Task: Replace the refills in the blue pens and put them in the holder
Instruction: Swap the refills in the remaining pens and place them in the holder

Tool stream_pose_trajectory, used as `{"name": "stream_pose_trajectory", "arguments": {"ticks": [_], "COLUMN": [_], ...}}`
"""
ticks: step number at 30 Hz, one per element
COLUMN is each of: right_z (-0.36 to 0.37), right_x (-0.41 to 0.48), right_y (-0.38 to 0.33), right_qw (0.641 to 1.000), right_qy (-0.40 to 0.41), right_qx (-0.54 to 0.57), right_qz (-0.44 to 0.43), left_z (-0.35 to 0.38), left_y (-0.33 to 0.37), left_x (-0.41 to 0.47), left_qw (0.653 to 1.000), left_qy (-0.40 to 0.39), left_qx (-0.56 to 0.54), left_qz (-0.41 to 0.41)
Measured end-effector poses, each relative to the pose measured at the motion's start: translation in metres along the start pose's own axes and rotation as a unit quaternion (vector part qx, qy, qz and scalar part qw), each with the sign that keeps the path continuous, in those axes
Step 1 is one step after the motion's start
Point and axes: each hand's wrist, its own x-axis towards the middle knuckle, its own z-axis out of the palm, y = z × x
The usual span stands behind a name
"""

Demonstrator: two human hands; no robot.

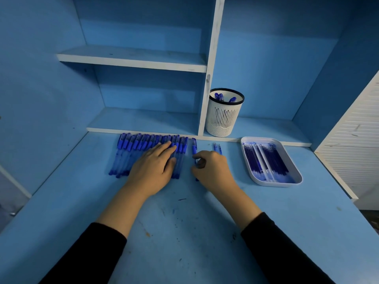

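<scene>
A row of several blue capped pens [131, 152] lies side by side on the blue desk below the shelf edge. My left hand [155, 165] rests flat on the right part of that row, fingers spread. One pen [194, 147] lies apart just to the right, and my right hand [211, 167] has its fingers curled around its lower half. A few loose refills [217, 148] lie beyond my right hand. The white slotted holder [224, 113] stands on the lower shelf with a few pens inside. A white tray [295, 169] at the right holds several blue refills.
A white vertical divider [207, 89] stands right beside the holder. A ribbed white panel [352, 144] borders the desk at the right. A shelf [133, 60] hangs above at the left. The desk front [184, 232] is marked with ink stains.
</scene>
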Motion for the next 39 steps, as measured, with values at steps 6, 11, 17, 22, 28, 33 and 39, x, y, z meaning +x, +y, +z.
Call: {"name": "stream_pose_trajectory", "arguments": {"ticks": [6,11,17,22,28,33,39], "right_z": [-0.016,-0.025,-0.025,-0.020,-0.019,-0.033,-0.043], "right_x": [-0.006,-0.019,-0.043,-0.060,-0.065,-0.057,-0.053], "right_y": [0.006,0.012,0.006,0.001,0.000,0.005,0.007], "right_qw": [0.986,0.925,0.897,0.906,0.916,0.901,0.889], "right_qy": [-0.001,0.000,-0.008,0.004,0.023,0.114,0.118], "right_qx": [0.138,0.361,0.438,0.423,0.399,0.418,0.439], "right_qz": [0.089,0.121,0.068,0.024,-0.019,-0.031,-0.059], "left_z": [0.000,-0.006,-0.001,-0.005,-0.008,-0.009,0.001], "left_y": [-0.001,0.014,0.045,0.063,0.069,0.069,0.069], "left_x": [-0.001,-0.007,-0.013,-0.017,-0.021,-0.025,-0.031], "left_qw": [0.999,0.995,0.885,0.794,0.742,0.799,0.874], "left_qy": [0.015,0.071,0.079,0.101,0.133,0.123,0.070], "left_qx": [0.042,-0.066,-0.456,-0.593,-0.651,-0.586,-0.481], "left_qz": [0.016,0.028,-0.050,-0.089,-0.094,-0.051,0.022]}}
